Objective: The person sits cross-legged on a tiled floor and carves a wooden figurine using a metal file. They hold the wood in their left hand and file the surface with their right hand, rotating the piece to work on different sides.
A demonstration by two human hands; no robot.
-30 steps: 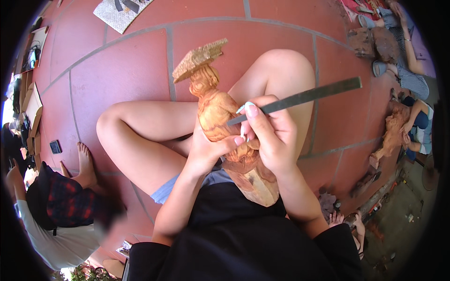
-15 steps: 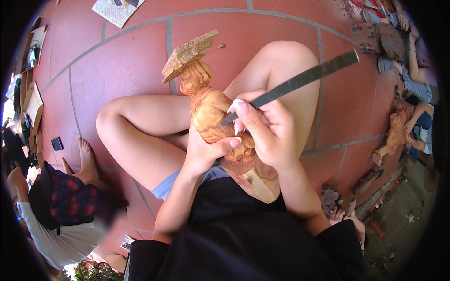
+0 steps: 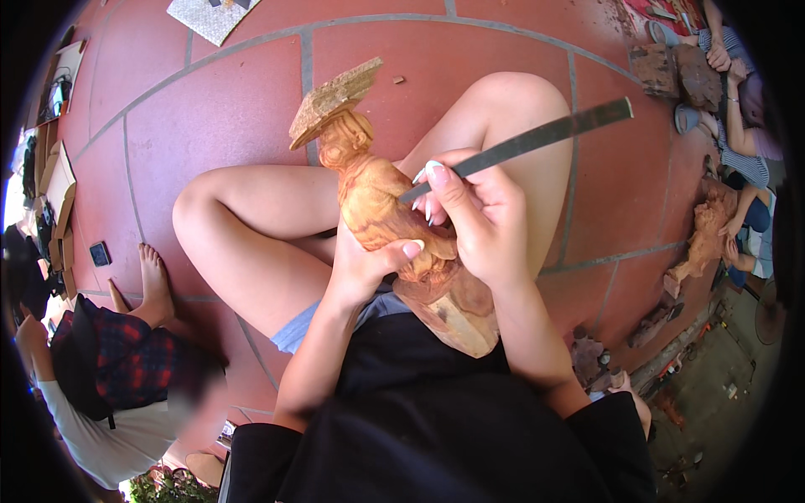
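Note:
A carved wooden figurine (image 3: 371, 197) lies tilted across my lap, its flat, rough-barked top slab pointing away and its pale block base toward my body. My left hand (image 3: 369, 260) is wrapped round the figurine's lower middle, thumb across the front and the other fingers hidden behind it. In my right hand (image 3: 482, 214) is a long, flat, dark metal chisel (image 3: 558, 130), pinched near its narrow end. That tip touches or nearly touches the figurine's side; the broad end sticks out up and to the right.
My crossed bare legs (image 3: 251, 251) frame the work on red floor tiles (image 3: 377, 50). A person in a plaid garment (image 3: 138, 356) sits at left near a phone (image 3: 100, 254). Other people work at right beside wood blocks (image 3: 654, 70) and a larger carving (image 3: 703, 235). A wood chip (image 3: 398, 80) lies ahead.
The chisel's tip has shifted slightly up along the figurine, and its broad end has dipped a little. My left hand keeps its hold. The person at left has moved slightly.

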